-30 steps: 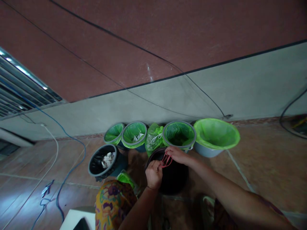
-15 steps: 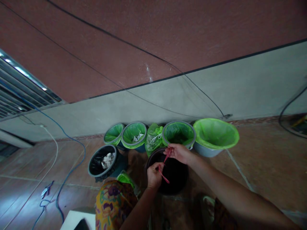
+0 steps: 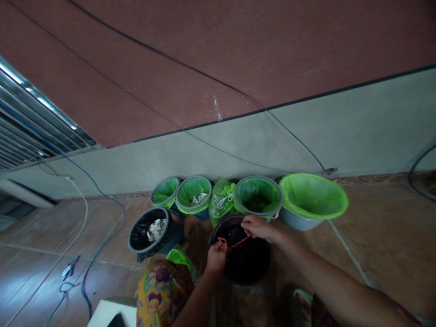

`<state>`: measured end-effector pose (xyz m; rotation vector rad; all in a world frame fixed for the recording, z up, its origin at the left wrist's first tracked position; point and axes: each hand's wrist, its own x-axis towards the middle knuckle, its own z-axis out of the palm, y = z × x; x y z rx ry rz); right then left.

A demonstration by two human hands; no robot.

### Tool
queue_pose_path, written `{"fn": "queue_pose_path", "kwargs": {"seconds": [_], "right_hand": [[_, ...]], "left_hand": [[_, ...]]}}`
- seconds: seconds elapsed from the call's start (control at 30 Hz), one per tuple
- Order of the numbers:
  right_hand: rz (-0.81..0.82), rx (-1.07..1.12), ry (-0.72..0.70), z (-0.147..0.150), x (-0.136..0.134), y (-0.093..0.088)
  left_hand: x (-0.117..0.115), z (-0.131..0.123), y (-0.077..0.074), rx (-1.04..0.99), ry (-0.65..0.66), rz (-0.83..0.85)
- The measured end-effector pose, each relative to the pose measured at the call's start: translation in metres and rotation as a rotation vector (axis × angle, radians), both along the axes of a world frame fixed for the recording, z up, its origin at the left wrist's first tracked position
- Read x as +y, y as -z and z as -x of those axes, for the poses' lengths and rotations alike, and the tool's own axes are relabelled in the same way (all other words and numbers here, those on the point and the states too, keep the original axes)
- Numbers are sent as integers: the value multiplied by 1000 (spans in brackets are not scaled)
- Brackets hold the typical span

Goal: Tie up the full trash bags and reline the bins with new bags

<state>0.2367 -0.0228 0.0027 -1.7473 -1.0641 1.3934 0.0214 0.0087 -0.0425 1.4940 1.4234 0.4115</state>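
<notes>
Although blurred, seemed light, limp red string (image 3: 239,244), pinched in closed fingers of left hand (image 3: 217,258) and right hand (image 3: 255,228) over dark bin (image 3: 248,268), best held near ends.

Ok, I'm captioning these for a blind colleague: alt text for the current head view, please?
A left hand and a right hand hold a red string between them over a dark round bin. Behind it, green-lined waste bins stand along a wall.
</notes>
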Motion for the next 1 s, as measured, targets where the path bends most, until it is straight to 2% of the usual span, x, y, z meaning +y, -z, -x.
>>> {"fn": "queue_pose_path", "kwargs": {"seconds": [0.17,0.3,0.37,0.5,0.57,0.63,0.73,0.8,0.87,0.93,1.0], "right_hand": [[-37,57,46,1,3,-3],[-64,30,35,1,4,-2],[-79,-64,-8,4,4,1],[-105,-392,-159,11,2,6],[-107,-478,-233,17,0,8],[-145,-461,-293,24,-2,11],[-266,-348,-383,38,-2,17],[-332,-308,-387,46,1,21],[-359,-301,-352,49,4,24],[-309,-256,-294,46,8,24],[-225,-184,-238,39,11,21]], "left_hand": [[10,-12,-12,-84,-29,142],[9,-19,-23,-140,-173,189],[8,-22,-28,-232,-245,198],[7,-29,-37,-465,-382,289],[8,-31,-42,-529,-416,339],[8,-35,-49,-547,-363,364],[8,-43,-66,-545,-152,347],[9,-50,-79,-531,-5,306],[13,-54,-89,-545,63,237],[20,-54,-91,-603,-20,131],[26,-46,-85,-597,-199,24]]}}
